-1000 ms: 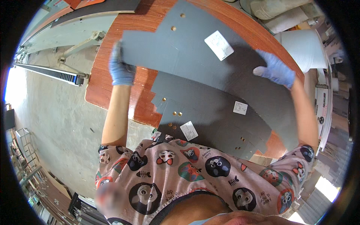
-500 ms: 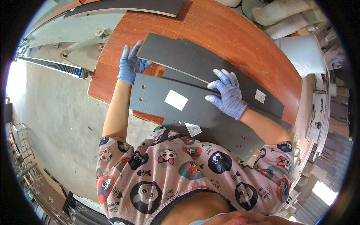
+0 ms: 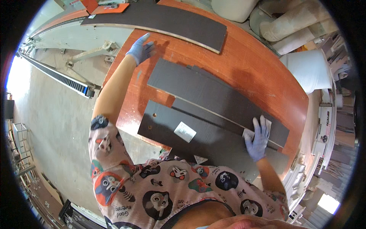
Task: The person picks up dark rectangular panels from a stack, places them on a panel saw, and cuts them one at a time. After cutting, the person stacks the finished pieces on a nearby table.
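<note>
My left hand (image 3: pixel 140 50), in a blue glove, is raised over the table's left side with fingers apart and nothing in them. It is nearest the left part of a long dark board (image 3: pixel 171 23) at the far side. My right hand (image 3: pixel 260 139), also gloved, rests with fingers stretched out over two dark boards. One is the middle board (image 3: pixel 198 89), whose label is partly hidden by the fingers; the other is the near board (image 3: pixel 213 131), with a white label (image 3: pixel 185 131) and round holes at its left end. A pale patch lies by the right thumb.
The boards lie on a reddish-brown wooden table (image 3: pixel 267 87). An orange piece of equipment (image 3: pixel 110 8) stands at the far left, beside a pale machine bed. A white roll (image 3: pixel 307 70) stands past the right edge. Grey floor (image 3: pixel 57 126) shows at left.
The far board has slid right, farther onto the table. My left hand has left the middle board's end and moved toward the far side. My right hand has moved right along the boards.
</note>
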Motion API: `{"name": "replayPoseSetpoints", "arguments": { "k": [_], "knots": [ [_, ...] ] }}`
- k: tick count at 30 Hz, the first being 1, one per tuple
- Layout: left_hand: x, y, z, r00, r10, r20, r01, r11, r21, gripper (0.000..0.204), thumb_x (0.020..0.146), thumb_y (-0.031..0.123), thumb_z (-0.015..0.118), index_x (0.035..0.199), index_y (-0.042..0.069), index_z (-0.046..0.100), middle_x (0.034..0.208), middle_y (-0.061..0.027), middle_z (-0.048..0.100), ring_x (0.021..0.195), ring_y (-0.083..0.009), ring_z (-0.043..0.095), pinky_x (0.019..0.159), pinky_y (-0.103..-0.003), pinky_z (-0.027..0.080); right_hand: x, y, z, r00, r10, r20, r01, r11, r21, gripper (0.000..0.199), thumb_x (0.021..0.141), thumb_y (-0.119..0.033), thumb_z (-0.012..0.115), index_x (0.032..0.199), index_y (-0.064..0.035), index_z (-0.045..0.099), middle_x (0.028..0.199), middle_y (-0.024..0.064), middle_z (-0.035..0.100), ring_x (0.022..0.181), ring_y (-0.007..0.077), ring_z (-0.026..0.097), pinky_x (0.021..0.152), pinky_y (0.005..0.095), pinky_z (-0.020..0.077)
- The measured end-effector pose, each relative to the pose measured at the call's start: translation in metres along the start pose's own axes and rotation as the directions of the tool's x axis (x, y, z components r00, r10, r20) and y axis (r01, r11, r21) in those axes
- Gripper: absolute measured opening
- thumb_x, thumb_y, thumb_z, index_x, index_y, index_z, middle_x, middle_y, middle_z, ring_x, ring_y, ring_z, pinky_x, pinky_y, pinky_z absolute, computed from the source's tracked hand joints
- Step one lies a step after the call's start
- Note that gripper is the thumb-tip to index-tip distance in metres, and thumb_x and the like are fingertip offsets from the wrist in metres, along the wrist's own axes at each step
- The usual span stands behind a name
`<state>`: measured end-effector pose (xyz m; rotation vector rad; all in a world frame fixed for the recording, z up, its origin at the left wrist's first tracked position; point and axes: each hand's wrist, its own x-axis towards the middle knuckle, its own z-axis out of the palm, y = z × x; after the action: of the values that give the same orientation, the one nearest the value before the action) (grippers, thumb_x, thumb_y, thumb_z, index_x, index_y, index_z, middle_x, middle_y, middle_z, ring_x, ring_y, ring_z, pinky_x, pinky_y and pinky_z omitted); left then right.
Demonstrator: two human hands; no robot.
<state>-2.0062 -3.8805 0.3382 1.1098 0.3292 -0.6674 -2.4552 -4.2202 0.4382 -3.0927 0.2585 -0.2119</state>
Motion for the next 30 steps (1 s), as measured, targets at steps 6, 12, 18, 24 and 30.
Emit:
{"name": "replayPoseSetpoints", "arguments": {
  "k": [6,12,18,24,30],
  "knots": [
    [0.134,0.014,0.038,0.979,0.003,-0.202,-0.044,0.979,-0.2,0.034,0.077,0.042,0.067,0.091,0.013,0.055,0.085,-0.0077,0.057,0.071,-0.0233,0.053,0.06,-0.038,0.049,-0.01,0.001,0.002,0.999,0.013,-0.051,-0.01,0.999,0.041,0.057,0.079,-0.045,0.057,0.124,-0.0112,0.047,0.135,0.0173,0.035,0.127,0.0379,0.029,0.105,0.0528,0.0195],
    [0.135,0.02,0.07,0.98,-0.056,-0.19,-0.027,0.914,-0.404,0.019,0.081,0.029,0.067,0.075,0.014,0.056,0.068,-0.0002,0.057,0.053,-0.0167,0.05,0.045,-0.03,0.045,-0.009,0.004,0.002,0.989,0.054,-0.14,-0.04,0.994,0.104,0.05,0.08,-0.043,0.058,0.119,-0.0126,0.05,0.132,0.0151,0.039,0.124,0.0366,0.034,0.104,0.0519,0.0235],
    [0.058,0.002,0.127,0.966,-0.095,-0.241,0.047,0.979,-0.198,0.018,0.08,0.026,0.068,0.082,0.013,0.057,0.077,-0.0039,0.062,0.065,-0.0192,0.06,0.05,-0.032,0.053,-0.009,0.008,0.001,0.984,0.067,-0.163,-0.049,0.992,0.115,0.048,0.079,-0.043,0.058,0.116,-0.013,0.052,0.131,0.0142,0.041,0.123,0.0358,0.035,0.104,0.0522,0.0237],
    [0.02,-0.009,0.144,0.982,-0.178,0.059,0.185,0.971,-0.153,0.022,0.08,0.024,0.068,0.084,0.006,0.057,0.078,-0.0082,0.061,0.067,-0.0199,0.062,0.057,-0.031,0.058,-0.01,0.01,0.006,0.978,0.095,-0.187,-0.07,0.988,0.137,0.044,0.079,-0.041,0.059,0.112,-0.0121,0.056,0.128,0.013,0.044,0.122,0.0346,0.037,0.104,0.0499,0.0253],
    [-0.038,-0.019,0.167,0.975,-0.202,0.09,0.216,0.954,-0.206,0.02,0.079,0.021,0.069,0.084,0.007,0.057,0.08,-0.0071,0.061,0.066,-0.0194,0.06,0.054,-0.027,0.055,-0.018,0.013,0.011,0.935,0.119,-0.333,-0.038,0.97,0.242,0.045,0.082,-0.039,0.057,0.116,-0.0094,0.053,0.126,0.0155,0.046,0.119,0.0362,0.04,0.103,0.0499,0.0254]
  ]
}}
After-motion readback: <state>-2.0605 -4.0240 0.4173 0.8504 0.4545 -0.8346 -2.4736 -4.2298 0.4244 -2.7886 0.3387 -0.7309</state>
